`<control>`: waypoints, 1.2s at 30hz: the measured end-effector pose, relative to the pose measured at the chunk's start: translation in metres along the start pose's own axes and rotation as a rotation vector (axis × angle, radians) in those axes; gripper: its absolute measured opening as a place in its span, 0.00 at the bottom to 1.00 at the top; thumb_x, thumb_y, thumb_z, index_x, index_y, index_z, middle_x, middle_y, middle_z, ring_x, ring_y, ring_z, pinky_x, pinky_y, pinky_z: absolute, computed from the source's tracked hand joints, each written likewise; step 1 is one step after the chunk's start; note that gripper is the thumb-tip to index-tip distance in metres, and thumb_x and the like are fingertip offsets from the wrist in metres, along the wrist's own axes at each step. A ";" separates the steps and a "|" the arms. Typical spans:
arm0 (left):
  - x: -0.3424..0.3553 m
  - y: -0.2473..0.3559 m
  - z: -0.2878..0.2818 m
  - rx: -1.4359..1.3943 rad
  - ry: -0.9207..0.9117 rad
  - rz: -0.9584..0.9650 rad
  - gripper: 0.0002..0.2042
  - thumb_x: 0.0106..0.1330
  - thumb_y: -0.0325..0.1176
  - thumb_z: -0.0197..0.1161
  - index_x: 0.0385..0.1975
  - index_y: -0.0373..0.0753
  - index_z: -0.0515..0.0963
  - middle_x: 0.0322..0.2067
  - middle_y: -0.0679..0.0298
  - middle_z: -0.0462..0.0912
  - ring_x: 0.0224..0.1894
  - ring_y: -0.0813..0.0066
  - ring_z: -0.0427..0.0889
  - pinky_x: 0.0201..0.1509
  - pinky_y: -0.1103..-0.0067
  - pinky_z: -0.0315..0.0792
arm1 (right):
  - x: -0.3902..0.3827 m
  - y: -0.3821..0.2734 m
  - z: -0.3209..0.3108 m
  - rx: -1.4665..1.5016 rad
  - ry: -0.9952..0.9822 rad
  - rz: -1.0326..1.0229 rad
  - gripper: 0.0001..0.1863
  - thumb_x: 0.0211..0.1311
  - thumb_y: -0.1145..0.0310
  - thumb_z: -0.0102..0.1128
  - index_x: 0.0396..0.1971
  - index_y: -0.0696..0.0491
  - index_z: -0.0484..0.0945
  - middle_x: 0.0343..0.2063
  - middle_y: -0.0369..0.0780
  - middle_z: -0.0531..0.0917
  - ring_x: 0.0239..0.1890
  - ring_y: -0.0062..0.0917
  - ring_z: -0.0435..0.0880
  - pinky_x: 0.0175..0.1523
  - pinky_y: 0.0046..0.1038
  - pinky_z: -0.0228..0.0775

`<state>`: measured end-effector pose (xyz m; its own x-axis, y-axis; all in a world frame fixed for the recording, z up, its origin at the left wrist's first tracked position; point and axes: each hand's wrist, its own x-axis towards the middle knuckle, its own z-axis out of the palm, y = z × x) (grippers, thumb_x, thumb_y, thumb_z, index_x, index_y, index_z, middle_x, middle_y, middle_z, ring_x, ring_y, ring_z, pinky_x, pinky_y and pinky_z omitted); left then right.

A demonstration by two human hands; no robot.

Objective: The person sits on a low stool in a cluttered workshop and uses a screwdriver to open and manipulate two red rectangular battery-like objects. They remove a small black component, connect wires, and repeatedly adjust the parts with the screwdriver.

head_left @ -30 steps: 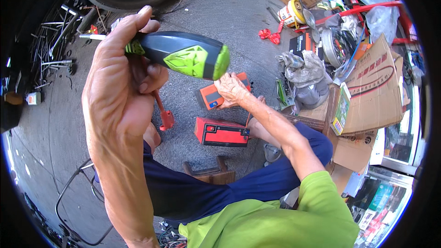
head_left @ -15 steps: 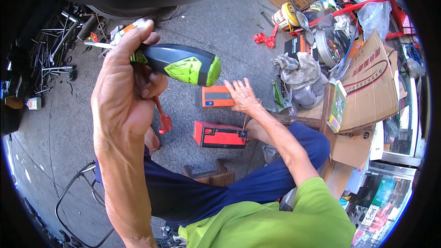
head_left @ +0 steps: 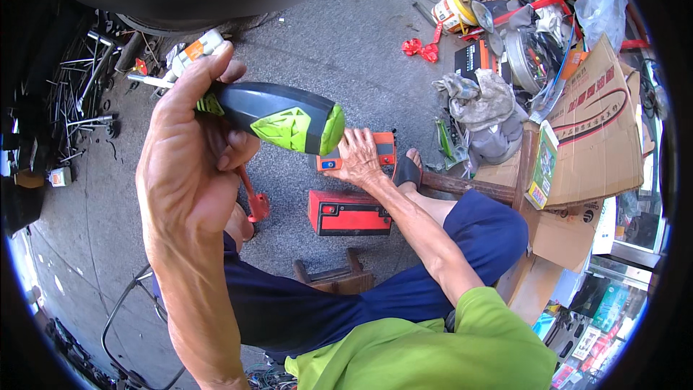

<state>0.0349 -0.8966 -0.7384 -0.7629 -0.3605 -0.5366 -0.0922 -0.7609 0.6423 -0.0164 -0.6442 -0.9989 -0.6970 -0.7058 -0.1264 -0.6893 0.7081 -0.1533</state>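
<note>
Raised close in front at the left, my left hand (head_left: 195,137) is wrapped round a screwdriver (head_left: 278,115) with a black and green handle. Its pale shaft points left past my fingers. A red clamp (head_left: 258,206) hangs below that hand; where its upper end goes is hidden. Farther off, my right hand (head_left: 359,159) lies across an orange battery (head_left: 386,148) with a dark stripe, fingers over the far edge and thumb at the near edge. The screwdriver handle covers part of the battery's left end. Nearer me, a red and black battery (head_left: 354,215) sits on the ground.
A small wooden stool (head_left: 339,282) is between my legs. Metal tools (head_left: 94,94) lie in a heap at the left. At the right are grey rags (head_left: 487,105), a flattened cardboard sheet (head_left: 588,130), a yellow-and-white tub (head_left: 453,11) and a red ribbon bow (head_left: 420,50).
My right hand has slid left along the orange battery, from its right end to its middle. My left hand and the screwdriver have shifted slightly down and left in view.
</note>
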 end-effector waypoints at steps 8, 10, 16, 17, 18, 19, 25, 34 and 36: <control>0.015 -0.003 0.009 -0.021 -0.038 0.006 0.09 0.62 0.36 0.65 0.28 0.37 0.77 0.23 0.68 0.79 0.13 0.85 0.65 0.13 0.87 0.52 | -0.001 0.003 0.006 0.133 0.169 -0.004 0.53 0.21 0.46 0.78 0.53 0.57 0.67 0.45 0.42 0.75 0.49 0.35 0.73 0.58 0.41 0.56; 0.016 -0.005 0.012 -0.015 -0.035 -0.022 0.09 0.62 0.36 0.66 0.27 0.37 0.77 0.22 0.68 0.79 0.13 0.85 0.65 0.13 0.87 0.52 | 0.002 0.006 0.012 0.132 0.209 0.035 0.52 0.22 0.47 0.79 0.53 0.57 0.67 0.44 0.42 0.75 0.48 0.35 0.73 0.56 0.40 0.57; 0.016 -0.012 0.016 0.069 -0.002 0.006 0.08 0.63 0.35 0.65 0.28 0.37 0.78 0.22 0.69 0.80 0.13 0.87 0.65 0.14 0.87 0.51 | 0.007 0.016 0.003 0.132 0.117 0.088 0.52 0.25 0.51 0.80 0.55 0.57 0.64 0.46 0.43 0.75 0.50 0.35 0.73 0.56 0.41 0.57; 0.017 -0.012 0.016 0.057 -0.011 0.010 0.08 0.63 0.35 0.64 0.29 0.37 0.78 0.23 0.69 0.80 0.13 0.87 0.65 0.14 0.87 0.51 | 0.005 0.016 -0.005 0.118 0.071 0.086 0.53 0.27 0.55 0.80 0.59 0.56 0.62 0.47 0.43 0.74 0.51 0.36 0.73 0.58 0.43 0.56; 0.019 -0.013 0.012 0.072 -0.010 -0.004 0.08 0.64 0.35 0.64 0.32 0.37 0.77 0.24 0.68 0.80 0.12 0.86 0.64 0.14 0.87 0.50 | 0.002 0.022 -0.012 0.051 0.023 0.106 0.53 0.28 0.58 0.79 0.60 0.56 0.61 0.48 0.44 0.74 0.52 0.36 0.73 0.59 0.44 0.55; 0.019 -0.013 0.015 0.075 -0.014 -0.001 0.08 0.64 0.35 0.64 0.32 0.37 0.77 0.24 0.67 0.80 0.12 0.86 0.64 0.14 0.87 0.50 | -0.003 0.030 -0.017 -0.016 -0.026 0.126 0.53 0.29 0.60 0.78 0.61 0.56 0.60 0.48 0.44 0.74 0.53 0.36 0.73 0.59 0.45 0.55; 0.021 -0.023 0.025 0.092 -0.047 -0.027 0.09 0.64 0.36 0.64 0.31 0.37 0.77 0.24 0.66 0.80 0.12 0.87 0.64 0.14 0.86 0.49 | -0.038 0.081 -0.014 -0.008 -0.081 0.192 0.55 0.26 0.58 0.81 0.61 0.54 0.61 0.51 0.44 0.73 0.55 0.38 0.71 0.64 0.49 0.50; 0.007 -0.024 0.026 0.136 0.038 0.011 0.10 0.63 0.37 0.65 0.30 0.36 0.77 0.23 0.67 0.80 0.12 0.87 0.65 0.14 0.88 0.51 | -0.027 0.089 -0.010 -0.101 -0.021 0.116 0.50 0.25 0.64 0.79 0.57 0.55 0.64 0.46 0.44 0.74 0.51 0.40 0.73 0.65 0.53 0.52; 0.008 -0.021 0.019 0.129 -0.010 -0.012 0.10 0.63 0.37 0.66 0.30 0.36 0.77 0.23 0.67 0.79 0.12 0.86 0.65 0.14 0.88 0.51 | -0.024 0.089 -0.014 -0.079 -0.047 0.108 0.49 0.27 0.66 0.79 0.56 0.56 0.64 0.46 0.45 0.74 0.51 0.40 0.73 0.65 0.54 0.51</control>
<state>0.0182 -0.8735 -0.7456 -0.7676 -0.3458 -0.5396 -0.1825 -0.6892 0.7012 -0.0645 -0.5639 -0.9955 -0.7589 -0.6245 -0.1844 -0.6258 0.7778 -0.0587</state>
